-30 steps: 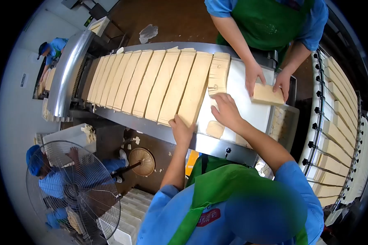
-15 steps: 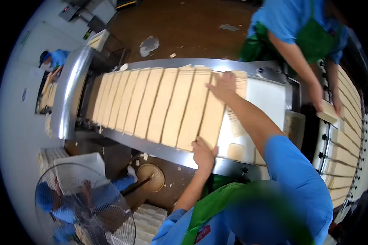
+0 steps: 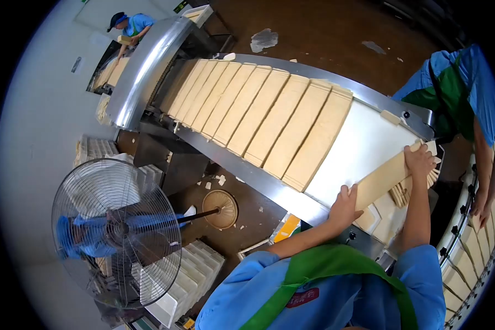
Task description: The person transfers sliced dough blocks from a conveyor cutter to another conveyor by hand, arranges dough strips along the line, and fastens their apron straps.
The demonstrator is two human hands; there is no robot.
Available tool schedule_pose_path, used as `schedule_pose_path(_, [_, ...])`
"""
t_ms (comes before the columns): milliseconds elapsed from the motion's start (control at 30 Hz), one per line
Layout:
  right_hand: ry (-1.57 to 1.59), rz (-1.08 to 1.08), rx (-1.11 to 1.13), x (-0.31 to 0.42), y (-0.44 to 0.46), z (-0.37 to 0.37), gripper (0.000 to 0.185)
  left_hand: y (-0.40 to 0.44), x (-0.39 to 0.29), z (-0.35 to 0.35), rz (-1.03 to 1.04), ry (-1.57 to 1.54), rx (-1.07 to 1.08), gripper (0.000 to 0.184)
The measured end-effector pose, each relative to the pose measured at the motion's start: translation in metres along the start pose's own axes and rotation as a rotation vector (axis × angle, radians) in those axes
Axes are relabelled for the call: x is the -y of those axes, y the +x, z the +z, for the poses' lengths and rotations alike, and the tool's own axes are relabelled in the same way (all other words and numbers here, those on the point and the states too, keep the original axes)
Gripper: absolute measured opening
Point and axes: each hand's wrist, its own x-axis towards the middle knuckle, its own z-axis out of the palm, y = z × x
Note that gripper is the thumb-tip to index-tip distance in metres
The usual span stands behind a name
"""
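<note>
Pale, even light — seemingly from overhead — brightens the belt (image 3: 357, 143) and streaks glare down the metal cover (image 3: 148, 71). Thin shadows line gaps between the slabs (image 3: 278, 115); the floor (image 3: 324, 38) is dimmer. Fisheye distortion bends the edges; corners go black.

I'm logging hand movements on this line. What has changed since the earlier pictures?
The left hand and right hand moved right along the belt from the row of slabs, and now hold a pale slab at its right end, apart from the row. The co-worker's hands went from a block at the belt's end to the clip-edged surface. The row still lies on the belt.
</note>
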Motion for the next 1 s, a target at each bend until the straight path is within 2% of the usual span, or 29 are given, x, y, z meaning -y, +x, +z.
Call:
schedule_pose_path(33, [-0.017,0.044,0.1,-0.013,0.005,-0.007,0.089,0.003,-0.005,-0.002,0.027,-0.009,0.086,0.087])
schedule_pose_path(67, [-0.019,0.068,0.095,-0.02,0.006,-0.008,0.089,0.006,-0.011,-0.004,0.058,-0.016,0.178,0.089])
schedule_pose_path(100, [0.009,0.069,0.146,-0.021,0.002,-0.014,0.094,0.009,-0.018,-0.007,-0.037,0.005,0.29,0.093])
schedule_pose_path(133, [0.041,0.078,0.198,-0.028,0.004,-0.016,0.099,0.012,-0.024,-0.004,-0.012,0.01,0.318,0.093])
schedule_pose_path(200, [0.227,0.048,0.033,-0.062,0.052,0.073,0.103,0.021,-0.039,0.016,-0.181,0.168,0.342,0.095])
schedule_pose_path(267, [0.688,0.049,0.062,-0.074,0.035,0.064,0.104,0.019,-0.024,0.051,-0.079,0.265,0.124,0.091])
schedule_pose_path(300, [0.731,0.042,0.027,-0.091,0.035,0.065,0.107,0.022,-0.008,0.077,0.056,0.234,-0.017,0.087])
schedule_pose_path(333, [0.649,0.134,-0.033,-0.102,0.037,0.075,0.108,0.025,-0.06,0.044,-0.153,0.08,0.179,0.076])
schedule_pose_path(367, [0.736,0.208,-0.003,-0.114,0.026,0.057,0.107,0.025,-0.051,0.056,0.069,0.097,0.025,0.07])
schedule_pose_path(400, [0.904,0.283,-0.065,-0.134,0.021,0.057,0.103,0.024,-0.057,0.063,0.291,0.171,-0.078,0.072])
schedule_pose_path(467, [1.034,0.385,-0.136,-0.167,-0.008,0.024,0.095,0.013,-0.082,0.063,0.239,0.031,-0.051,0.072])
schedule_pose_path(533, [1.055,0.459,-0.281,-0.239,-0.045,-0.013,0.088,-0.004,-0.12,0.078,0.389,0.016,0.009,0.07])
schedule_pose_path(600, [1.049,0.592,-0.423,-0.315,-0.079,-0.016,0.084,-0.024,-0.159,0.098,0.453,0.027,0.105,0.07])
schedule_pose_path(700, [1.06,0.75,-0.654,-0.418,-0.147,-0.014,0.074,-0.062,-0.195,0.122,0.858,0.088,0.263,0.073])
schedule_pose_path(800, [0.999,1.017,-0.574,-0.516,-0.226,0.01,0.076,-0.097,-0.197,0.164,1.409,0.098,0.195,0.069])
schedule_pose_path(833, [0.973,1.084,-0.495,-0.545,-0.253,0.018,0.079,-0.104,-0.193,0.18,1.567,0.001,0.25,0.063])
schedule_pose_path(867, [1.01,1.177,-0.466,-0.565,-0.277,0.027,0.081,-0.112,-0.195,0.188,1.645,-0.03,0.446,0.056])
schedule_pose_path(900, [1.041,1.177,-0.461,-0.576,-0.3,0.027,0.08,-0.121,-0.199,0.194,1.695,-0.056,0.661,0.05])
schedule_pose_path(933, [1.123,1.133,-0.388,-0.592,-0.321,0.034,0.077,-0.131,-0.204,0.197,1.678,-0.032,0.844,0.047])
schedule_pose_path(967, [1.01,1.113,-0.313,-0.604,-0.337,0.048,0.074,-0.141,-0.211,0.199,1.639,-0.002,1.023,0.044])
schedule_pose_path(1000, [0.9,1.087,-0.239,-0.606,-0.343,0.047,0.071,-0.152,-0.22,0.202,1.889,0.015,1.026,0.044])
